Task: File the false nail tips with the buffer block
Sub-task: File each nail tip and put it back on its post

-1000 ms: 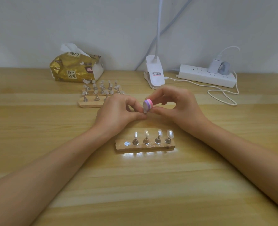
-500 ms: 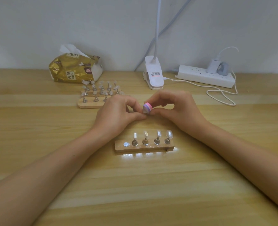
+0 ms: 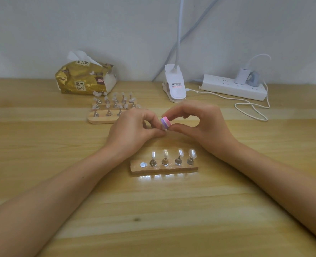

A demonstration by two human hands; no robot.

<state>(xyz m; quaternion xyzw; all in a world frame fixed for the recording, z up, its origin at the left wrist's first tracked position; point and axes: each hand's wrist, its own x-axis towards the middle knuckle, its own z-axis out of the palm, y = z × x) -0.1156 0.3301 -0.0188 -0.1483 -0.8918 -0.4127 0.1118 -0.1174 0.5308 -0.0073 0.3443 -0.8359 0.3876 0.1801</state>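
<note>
Both hands work just beyond the stand [image 3: 172, 169], above the bench [image 3: 153, 210]. My right grip [image 3: 205, 125] is clamped on the block [image 3: 165, 123], thumb below and forefinger on top, striped side facing me. My left grip [image 3: 133, 130] is pinched together on a small pale piece [image 3: 165, 130] that touches the block's lower edge. I take it to be the tip being filed, since the stand's left seat [image 3: 143, 165] shows only a bare silver disc. Most of the tip is hidden by my fingers, so I cannot tell how its long axis lies.

What matters for the stroke is that the tip sits directly left of and under the block, in contact. The right grip needs only to rub in short passes while the left holds firm. Nothing stands between them.

Four more tips [image 3: 192, 153] stand upright on the stand, nearer to me than my hands and close under my wrists, so a dropped wrist could knock them. Beyond the stand to the left is a second rack [image 3: 101, 119] of tips, with a tissue pack [image 3: 85, 80] behind it. Beyond to the right are a lamp clip [image 3: 174, 86] and a power strip [image 3: 233, 88], well apart from the work.
</note>
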